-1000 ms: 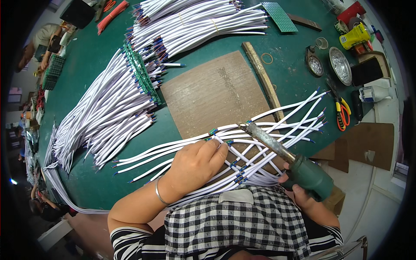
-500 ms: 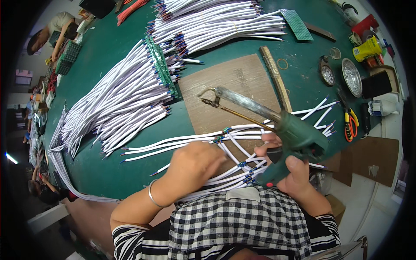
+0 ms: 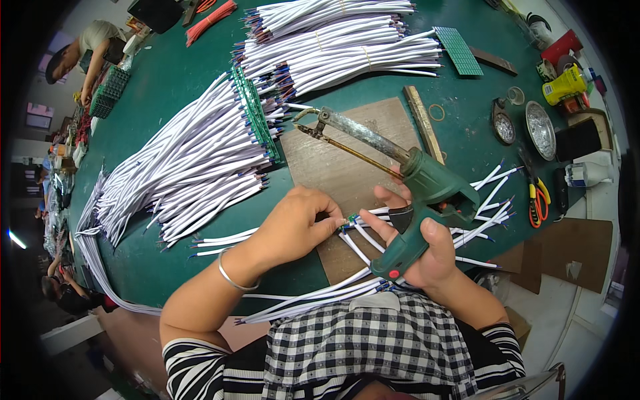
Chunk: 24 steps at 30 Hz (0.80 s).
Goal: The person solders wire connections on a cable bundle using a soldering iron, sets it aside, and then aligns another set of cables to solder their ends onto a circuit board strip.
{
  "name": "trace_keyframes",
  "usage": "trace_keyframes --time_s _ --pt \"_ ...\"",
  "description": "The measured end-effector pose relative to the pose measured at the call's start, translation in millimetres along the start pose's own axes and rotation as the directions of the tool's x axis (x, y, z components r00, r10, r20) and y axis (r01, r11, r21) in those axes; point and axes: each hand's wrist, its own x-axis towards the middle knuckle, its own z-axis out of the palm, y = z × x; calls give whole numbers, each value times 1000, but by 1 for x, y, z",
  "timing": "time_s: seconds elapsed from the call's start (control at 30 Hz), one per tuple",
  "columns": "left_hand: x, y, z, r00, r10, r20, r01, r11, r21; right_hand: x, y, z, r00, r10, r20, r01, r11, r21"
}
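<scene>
My right hand (image 3: 437,263) is wrapped round the handle of a green soldering gun (image 3: 440,183), whose metal tip points to the far left over a brown board (image 3: 353,147). Its index finger reaches out toward my left fingertips. With thumb and forefinger, my left hand (image 3: 293,223) pinches at a small green circuit board (image 3: 351,219) joined to white cables (image 3: 360,248); the fingertips partly hide it. More white cables with blue joints (image 3: 333,293) lie close to my checked apron.
Large bundles of white cables (image 3: 180,147) fill the left and far table. A wooden bar (image 3: 423,123), a metal bowl (image 3: 540,130), a small round tin (image 3: 503,123) and pliers (image 3: 537,193) lie on the right. Another person (image 3: 97,47) works at the far left.
My left hand has moved away from my body and now pinches the small circuit board. The soldering gun has shifted left. Some joined cables now lie nearer my apron.
</scene>
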Motion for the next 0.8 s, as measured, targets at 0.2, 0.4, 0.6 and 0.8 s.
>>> trace_keyframes --time_s 0.2,0.4,0.6,0.8 --pt "13 6 -16 906 -250 341 351 894 -280 1 2 0 999 -39 28 39 999 7" --pt "17 7 -17 833 -317 453 493 797 -349 1 3 0 998 -41 49 40 999 12" --pt "-12 13 19 873 -432 225 428 460 -778 -1 -1 1 993 120 5 -120 990 -73" --pt "-15 6 26 958 77 -276 -80 997 2 -1 -3 2 978 210 -7 -210 973 -95"
